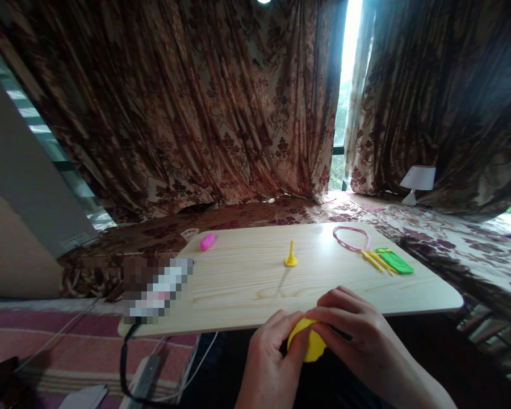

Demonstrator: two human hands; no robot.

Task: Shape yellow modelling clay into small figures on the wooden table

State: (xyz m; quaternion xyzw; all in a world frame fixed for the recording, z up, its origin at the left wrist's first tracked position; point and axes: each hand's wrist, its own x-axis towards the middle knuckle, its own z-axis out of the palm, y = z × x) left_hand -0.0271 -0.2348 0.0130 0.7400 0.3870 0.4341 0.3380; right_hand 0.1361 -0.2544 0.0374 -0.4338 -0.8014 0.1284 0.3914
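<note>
A flattened yellow piece of modelling clay (315, 347) is pinched between both hands, just off the table's front edge. My left hand (276, 352) grips its left side, with the thumb lying across its face. From the right, my right hand (353, 324) presses its upper edge between thumb and fingers. Part of the clay is hidden behind the fingers. Beyond the hands, a small yellow figure (291, 259) stands upright on the table, a thin stem rising from a round base. It touches neither hand.
The pale wooden table (238, 284) carries a pink lump (207, 242) at the back left. At the right lie a pink twisted loop (337, 237), yellow sticks (377, 262) and a flat green piece (396, 262). A blurred-out object (162, 288) with a black cable sits on the left edge. A white lamp (418, 178) stands behind.
</note>
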